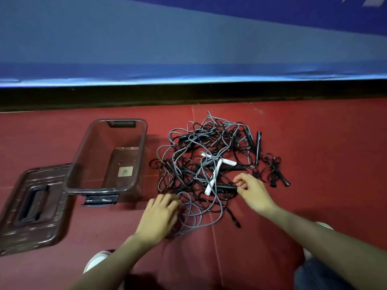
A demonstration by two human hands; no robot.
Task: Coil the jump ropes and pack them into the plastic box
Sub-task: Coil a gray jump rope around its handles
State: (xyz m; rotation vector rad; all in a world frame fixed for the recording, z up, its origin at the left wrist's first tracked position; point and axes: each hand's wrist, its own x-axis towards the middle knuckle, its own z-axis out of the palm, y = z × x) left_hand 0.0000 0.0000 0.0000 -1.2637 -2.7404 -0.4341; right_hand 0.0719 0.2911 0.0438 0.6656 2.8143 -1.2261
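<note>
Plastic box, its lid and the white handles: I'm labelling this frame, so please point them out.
plastic box [140, 151]: head view, right wall.
lid [33, 200]: head view, recessed handle.
white handles [211, 182]: head view, nearer handle's shaft.

Head-worn view, forward-down, close over floor [314, 143]

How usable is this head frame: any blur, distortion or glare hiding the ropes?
Head view: dim light; wide-angle bend in the blue wall's base line; the lid is motion-smeared, the rope pile soft yet readable; faint sheen on the plastic box; no glare over either hand.
</note>
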